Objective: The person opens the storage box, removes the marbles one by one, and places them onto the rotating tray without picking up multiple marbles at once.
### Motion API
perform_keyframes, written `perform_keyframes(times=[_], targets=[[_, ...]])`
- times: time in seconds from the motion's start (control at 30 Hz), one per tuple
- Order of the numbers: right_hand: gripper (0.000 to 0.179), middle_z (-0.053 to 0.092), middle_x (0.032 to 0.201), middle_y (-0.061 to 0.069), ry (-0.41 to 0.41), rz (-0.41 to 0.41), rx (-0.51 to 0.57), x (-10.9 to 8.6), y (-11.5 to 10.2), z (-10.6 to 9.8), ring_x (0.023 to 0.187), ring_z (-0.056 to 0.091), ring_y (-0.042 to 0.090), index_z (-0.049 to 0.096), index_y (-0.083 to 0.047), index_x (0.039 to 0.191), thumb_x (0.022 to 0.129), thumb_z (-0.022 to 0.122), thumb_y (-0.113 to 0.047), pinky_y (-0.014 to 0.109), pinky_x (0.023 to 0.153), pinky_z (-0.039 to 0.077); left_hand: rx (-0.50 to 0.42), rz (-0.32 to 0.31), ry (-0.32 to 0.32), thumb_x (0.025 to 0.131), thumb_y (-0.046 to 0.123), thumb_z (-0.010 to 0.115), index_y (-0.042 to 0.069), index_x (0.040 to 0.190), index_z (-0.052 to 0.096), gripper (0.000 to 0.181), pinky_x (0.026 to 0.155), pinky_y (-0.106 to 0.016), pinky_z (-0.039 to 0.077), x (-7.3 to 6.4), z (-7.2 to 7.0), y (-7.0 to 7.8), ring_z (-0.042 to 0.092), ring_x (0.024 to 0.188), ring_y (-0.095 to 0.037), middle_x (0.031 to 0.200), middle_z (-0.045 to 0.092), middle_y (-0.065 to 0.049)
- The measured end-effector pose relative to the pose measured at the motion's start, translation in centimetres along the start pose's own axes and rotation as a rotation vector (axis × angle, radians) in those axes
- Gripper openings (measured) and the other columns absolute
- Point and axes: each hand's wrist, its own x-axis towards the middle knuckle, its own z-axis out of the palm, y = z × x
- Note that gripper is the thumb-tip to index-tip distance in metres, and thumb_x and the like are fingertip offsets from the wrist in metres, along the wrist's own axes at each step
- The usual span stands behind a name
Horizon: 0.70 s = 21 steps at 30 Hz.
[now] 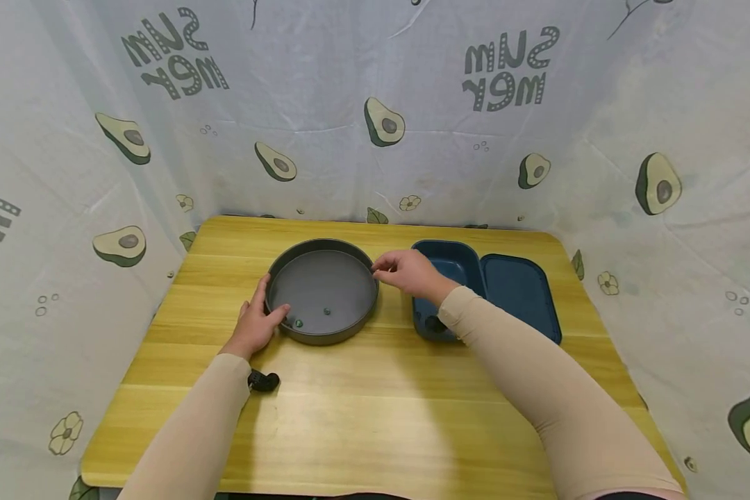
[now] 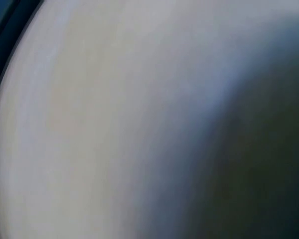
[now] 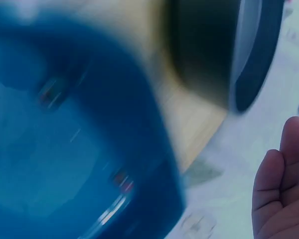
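A round dark grey pan [image 1: 321, 292] lies on the table, with a green marble [image 1: 298, 323] and a darker marble [image 1: 327, 312] on its floor near the front. My left hand [image 1: 256, 326] holds the pan's left rim, thumb over the edge and fingers along the outside. At the right rim, my right hand [image 1: 407, 271] has its thumb and fingertips pinched together on a small marble, mostly hidden by the fingers. Below that arm stands a blue container [image 1: 446, 251]; in the right wrist view two blurred marbles, one beside the wall [image 3: 122, 180], lie inside.
A flat blue lid [image 1: 519, 288] lies against the container's right side. The wooden table [image 1: 350, 403] ends at a printed curtain [image 1: 325, 83] behind and at both sides. A black wrist camera [image 1: 264, 380] sits at the left wrist. The left wrist view is only blur.
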Motion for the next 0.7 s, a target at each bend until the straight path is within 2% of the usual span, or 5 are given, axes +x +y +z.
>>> perform_keyframes(times=[0.1, 0.17, 0.3, 0.5, 0.7], targets=[[0.025, 0.077, 0.115, 0.006, 0.006, 0.035, -0.045, -1.0, 1.9, -1.7, 0.101, 0.070, 0.024, 0.078, -0.012, 0.122, 0.104, 0.068, -0.026, 0.042, 0.086, 0.060, -0.003, 0.006, -0.003, 0.106, 0.052, 0.056, 0.047, 0.168, -0.006, 0.088, 0.122, -0.081, 0.006, 0.2, 0.0, -0.2, -0.014, 0.160, -0.054, 0.179, 0.007, -0.008], [0.024, 0.078, 0.114, 0.007, -0.022, 0.041, -0.090, -1.7, 3.0, -2.6, 0.103, 0.071, 0.025, 0.078, -0.010, 0.121, 0.104, 0.069, -0.024, 0.044, 0.090, 0.061, -0.007, 0.009, -0.005, 0.106, 0.052, 0.056, 0.047, 0.168, -0.006, 0.088, 0.122, -0.082, 0.006, 0.2, 0.0, -0.3, -0.014, 0.160, -0.054, 0.179, 0.007, -0.008], [0.017, 0.079, 0.111, 0.003, -0.165, 0.052, -0.229, -2.7, 4.9, -3.6, 0.102, 0.072, 0.021, 0.080, -0.015, 0.114, 0.102, 0.071, -0.022, 0.043, 0.092, 0.061, -0.005, 0.017, -0.002, 0.106, 0.052, 0.056, 0.046, 0.168, -0.006, 0.088, 0.122, -0.081, 0.006, 0.2, -0.1, -0.3, -0.014, 0.159, -0.055, 0.179, 0.007, -0.008], [0.012, 0.078, 0.108, 0.000, -0.398, 0.032, -0.360, -3.9, 6.6, -3.5, 0.097, 0.071, 0.016, 0.080, -0.016, 0.107, 0.098, 0.076, -0.022, 0.041, 0.091, 0.062, -0.001, 0.014, -0.001, 0.106, 0.050, 0.056, 0.045, 0.168, -0.006, 0.088, 0.123, -0.081, 0.004, 0.1, -0.1, -0.1, -0.015, 0.159, -0.056, 0.179, 0.007, -0.009], [0.016, 0.078, 0.112, 0.000, -0.503, 0.009, -0.437, -4.9, 7.5, -2.6, 0.100, 0.072, 0.016, 0.081, -0.016, 0.112, 0.095, 0.078, -0.017, 0.038, 0.089, 0.062, -0.003, 0.008, -0.009, 0.107, 0.050, 0.055, 0.046, 0.168, -0.007, 0.086, 0.123, -0.080, 0.003, -0.2, 0.1, 0.1, -0.017, 0.159, -0.054, 0.179, 0.006, -0.008]])
